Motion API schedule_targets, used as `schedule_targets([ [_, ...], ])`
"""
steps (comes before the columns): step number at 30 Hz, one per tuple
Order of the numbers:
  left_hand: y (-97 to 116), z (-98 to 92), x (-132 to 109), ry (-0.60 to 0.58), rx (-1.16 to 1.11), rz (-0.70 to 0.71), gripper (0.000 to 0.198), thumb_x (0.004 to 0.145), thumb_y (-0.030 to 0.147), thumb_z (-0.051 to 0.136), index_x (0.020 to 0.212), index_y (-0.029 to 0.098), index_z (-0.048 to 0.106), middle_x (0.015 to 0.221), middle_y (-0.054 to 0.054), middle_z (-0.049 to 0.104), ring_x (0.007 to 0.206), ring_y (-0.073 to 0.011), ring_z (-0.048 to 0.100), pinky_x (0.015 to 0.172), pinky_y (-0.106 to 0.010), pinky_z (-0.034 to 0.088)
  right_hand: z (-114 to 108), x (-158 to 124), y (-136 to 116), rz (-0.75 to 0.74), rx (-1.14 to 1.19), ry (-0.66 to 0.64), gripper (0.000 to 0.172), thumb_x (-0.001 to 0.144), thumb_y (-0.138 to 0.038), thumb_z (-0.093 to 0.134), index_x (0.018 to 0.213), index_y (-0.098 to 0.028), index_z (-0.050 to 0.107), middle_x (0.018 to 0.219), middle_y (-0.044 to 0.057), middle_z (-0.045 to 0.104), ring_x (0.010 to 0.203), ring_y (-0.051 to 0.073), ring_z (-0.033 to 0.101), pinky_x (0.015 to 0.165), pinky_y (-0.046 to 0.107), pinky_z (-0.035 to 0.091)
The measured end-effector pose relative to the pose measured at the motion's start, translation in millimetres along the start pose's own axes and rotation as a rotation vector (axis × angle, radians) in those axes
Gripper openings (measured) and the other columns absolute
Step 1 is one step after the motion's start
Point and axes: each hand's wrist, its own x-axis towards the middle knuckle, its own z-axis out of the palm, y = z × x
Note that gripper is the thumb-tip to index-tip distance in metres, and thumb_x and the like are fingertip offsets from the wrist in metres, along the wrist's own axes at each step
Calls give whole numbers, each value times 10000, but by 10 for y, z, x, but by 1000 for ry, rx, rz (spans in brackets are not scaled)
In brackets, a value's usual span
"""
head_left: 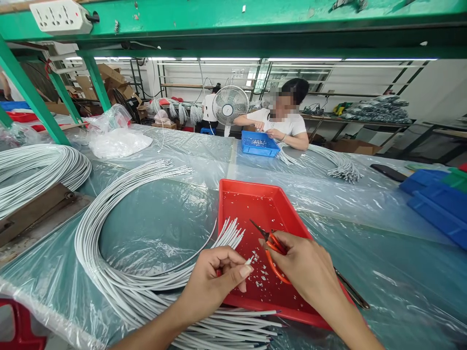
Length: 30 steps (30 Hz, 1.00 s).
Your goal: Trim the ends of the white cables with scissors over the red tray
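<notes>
My left hand (pixel 222 274) is closed, pinching the end of a white cable (pixel 249 261) between thumb and fingers, over the red tray. In my right hand (pixel 304 262) is a pair of scissors (pixel 272 248) with orange handles, its dark blades pointing up and left, a little apart from the cable end. The red tray (pixel 251 188) lies beneath both hands and is scattered with small white scraps. A curved bundle of white cables (pixel 91 238) runs around to the left, with some ends resting over the tray's left edge and others below my left wrist.
A metal tool (pixel 352 289) lies right of the tray. Blue bins (pixel 438 204) stand at the right, and a cable coil (pixel 44 163) at the left. Across the table a person (pixel 288 121) works over a blue tray (pixel 259 149). A green shelf beam (pixel 233 24) spans overhead.
</notes>
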Motion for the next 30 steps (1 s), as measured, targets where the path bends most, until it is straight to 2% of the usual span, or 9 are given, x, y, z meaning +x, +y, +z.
schedule_targets([
  [4, -28, 56, -26, 165, 150, 65, 179, 724, 287, 616, 661, 121, 589, 511, 6, 543, 449, -78, 388, 453, -199, 296, -30, -10, 10, 33, 32, -4, 200, 720, -314, 514, 561, -214, 444, 457, -41, 394, 435, 122, 335, 462, 237, 202],
  [9, -40, 84, -63, 234, 255, 130, 164, 730, 258, 602, 645, 118, 614, 511, 20, 502, 447, -68, 344, 434, -191, 282, -90, -62, -56, -3, 707, -210, 318, 766, -456, 499, 615, -178, 532, 534, -33, 373, 496, 111, 338, 467, 223, 290],
  [11, -31, 68, -92, 117, 244, 71, 179, 728, 279, 610, 658, 115, 627, 510, 15, 520, 437, -68, 370, 425, -185, 292, -124, -83, -86, 14, 820, -211, 310, 743, -460, 545, 674, -161, 592, 567, -19, 418, 522, 116, 365, 478, 223, 320],
  [14, -47, 53, -140, -374, 298, -4, 124, 730, 245, 611, 725, 138, 674, 551, 4, 580, 434, -82, 453, 404, -173, 318, -158, -103, -98, 60, 837, -185, 270, 702, -428, 612, 707, -158, 617, 582, -10, 449, 528, 118, 375, 478, 224, 334],
  [16, -99, 67, -153, -690, 430, 74, 147, 741, 150, 577, 830, 175, 692, 663, -16, 646, 530, -124, 563, 460, -181, 393, -149, -103, -87, 69, 833, -183, 264, 704, -426, 611, 701, -163, 616, 586, -9, 453, 528, 117, 377, 478, 224, 334],
  [18, -173, 95, -143, -818, 585, 198, 295, 736, 71, 547, 986, 180, 658, 859, -66, 682, 765, -202, 635, 617, -234, 471, -101, -86, -66, 54, 810, -165, 286, 709, -450, 595, 676, -166, 613, 576, -8, 453, 525, 120, 385, 472, 225, 330],
  [23, -257, 99, -84, -911, 637, 220, 482, 717, 26, 530, 1185, 140, 544, 1175, -147, 576, 1090, -276, 528, 820, -320, 458, 124, 10, -7, 41, 772, -145, 347, 709, -501, 570, 664, -158, 598, 523, -26, 439, 496, 114, 382, 456, 221, 314],
  [26, -206, 42, -74, -928, 442, 118, 500, 688, 23, 544, 1145, 223, 586, 1076, -60, 631, 917, -230, 621, 675, -256, 493, 236, 66, 8, 46, 788, -176, 352, 692, -494, 594, 594, -159, 546, 498, -50, 390, 474, 96, 347, 448, 213, 288],
  [30, -143, 22, -86, -737, 269, -96, 323, 745, 183, 571, 1057, 206, 653, 779, -38, 665, 580, -149, 618, 481, -199, 447, 328, 123, -13, 44, 833, -265, 364, 703, -461, 600, 532, -167, 471, 479, -68, 334, 454, 84, 309, 438, 214, 245],
])
